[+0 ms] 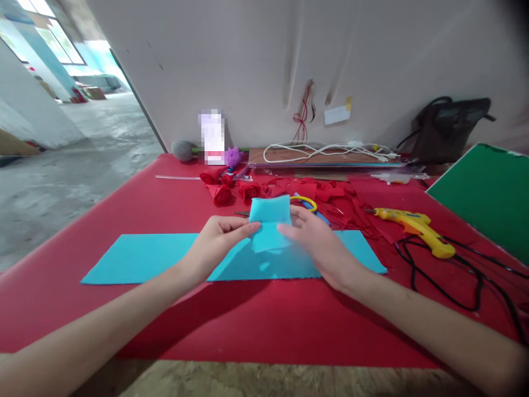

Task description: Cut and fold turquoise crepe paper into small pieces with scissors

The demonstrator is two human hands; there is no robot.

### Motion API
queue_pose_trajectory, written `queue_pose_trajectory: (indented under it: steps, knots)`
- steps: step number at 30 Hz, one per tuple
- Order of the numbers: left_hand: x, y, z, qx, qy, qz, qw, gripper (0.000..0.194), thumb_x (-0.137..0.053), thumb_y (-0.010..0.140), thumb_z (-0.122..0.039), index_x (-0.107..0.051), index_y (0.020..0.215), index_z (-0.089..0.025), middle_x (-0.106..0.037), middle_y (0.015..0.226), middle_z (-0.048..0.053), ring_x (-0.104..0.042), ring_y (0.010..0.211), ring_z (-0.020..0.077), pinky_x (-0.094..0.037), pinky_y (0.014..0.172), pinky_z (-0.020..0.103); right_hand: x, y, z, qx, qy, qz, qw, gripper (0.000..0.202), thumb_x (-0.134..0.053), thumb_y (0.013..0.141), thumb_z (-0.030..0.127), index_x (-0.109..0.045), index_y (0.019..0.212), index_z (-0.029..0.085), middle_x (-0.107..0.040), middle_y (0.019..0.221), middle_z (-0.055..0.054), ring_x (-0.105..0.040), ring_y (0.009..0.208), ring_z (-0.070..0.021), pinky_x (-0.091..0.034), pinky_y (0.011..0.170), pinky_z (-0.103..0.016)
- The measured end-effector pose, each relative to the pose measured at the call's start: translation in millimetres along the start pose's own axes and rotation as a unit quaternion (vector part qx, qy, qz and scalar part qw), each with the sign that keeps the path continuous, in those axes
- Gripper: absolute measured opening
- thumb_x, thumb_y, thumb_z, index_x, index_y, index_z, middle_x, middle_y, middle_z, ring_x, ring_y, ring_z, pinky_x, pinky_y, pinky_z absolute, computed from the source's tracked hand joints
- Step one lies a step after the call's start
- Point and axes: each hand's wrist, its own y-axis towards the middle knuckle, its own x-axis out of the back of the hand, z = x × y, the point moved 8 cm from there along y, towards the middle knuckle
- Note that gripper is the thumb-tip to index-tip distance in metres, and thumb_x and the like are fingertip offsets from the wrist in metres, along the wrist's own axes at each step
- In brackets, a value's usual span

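Observation:
A small turquoise piece of paper or felt point(270, 212), creased across its middle, is held up between both hands. At its left edge my left hand point(219, 237) pinches it between thumb and fingers. My right hand point(316, 240), slightly blurred, grips the right edge with the thumb in front and fingers behind. Below them a long turquoise strip point(140, 256) lies flat across the red table. Scissors with a yellow-rimmed handle point(306, 203) are partly hidden behind the held piece.
Red paper flowers point(221, 194) and red scraps point(330, 193) lie behind the hands. To the right are a yellow glue gun point(417, 226) with a black cord and a leaning green board point(491, 198). White cables point(322, 151) rest on a brown board by the wall.

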Motion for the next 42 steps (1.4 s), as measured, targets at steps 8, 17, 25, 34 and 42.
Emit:
queue_pose_trajectory:
  steps: [8,17,25,34,42]
  knots:
    - [-22.7,-2,3,0.001,0.140,0.230,0.963,0.042,-0.059,0.071,-0.035,-0.032,0.046,-0.015,-0.019,0.048,-0.006,-0.017,0.046,0.0052,-0.014,0.043,0.023,-11,4,17,0.028,-0.363,0.159,0.918,0.029,-0.059,0.071,0.042,-0.061,0.087,0.017,-0.061,0.085,-0.003,-0.054,0.081,-0.0142,-0.040,0.068,-0.025]
    - [-34.4,-15,10,0.013,0.195,0.324,0.926,0.038,-0.056,0.072,-0.036,-0.033,0.050,-0.016,-0.021,0.049,-0.005,-0.016,0.046,0.0057,-0.013,0.043,0.024,-45,3,0,0.040,-0.460,0.382,0.801,0.031,-0.049,0.076,0.044,-0.063,0.083,0.017,-0.058,0.072,0.001,-0.046,0.062,-0.0079,-0.035,0.056,-0.021]
    - [-31.1,-26,-1,-0.005,0.193,0.369,0.909,0.037,-0.054,0.076,-0.032,-0.031,0.052,-0.016,-0.020,0.052,-0.006,-0.017,0.048,0.0056,-0.015,0.044,0.023,-37,5,11,0.006,-0.400,0.384,0.832,0.025,-0.054,0.074,0.036,-0.065,0.071,0.014,-0.057,0.062,0.001,-0.048,0.061,-0.0080,-0.036,0.058,-0.021]
    - [-36.1,-31,-2,-0.019,0.205,0.412,0.888,0.038,-0.051,0.078,-0.036,-0.031,0.052,-0.016,-0.020,0.054,-0.005,-0.018,0.049,0.0067,-0.016,0.045,0.023,-31,-9,25,0.000,-0.400,0.331,0.854,0.033,-0.049,0.077,0.045,-0.064,0.080,0.015,-0.060,0.075,-0.001,-0.052,0.069,-0.0095,-0.039,0.063,-0.021]
    - [-35.0,-38,-4,-0.005,0.223,0.443,0.868,0.033,-0.050,0.079,-0.036,-0.049,0.054,-0.015,-0.037,0.049,-0.005,-0.026,0.048,0.0074,-0.024,0.047,0.021,-38,-25,-5,-0.087,-0.349,0.336,0.871,0.030,-0.051,0.076,0.036,-0.048,0.056,0.014,-0.025,0.052,0.006,-0.021,0.048,-0.0046,-0.016,0.044,-0.023]
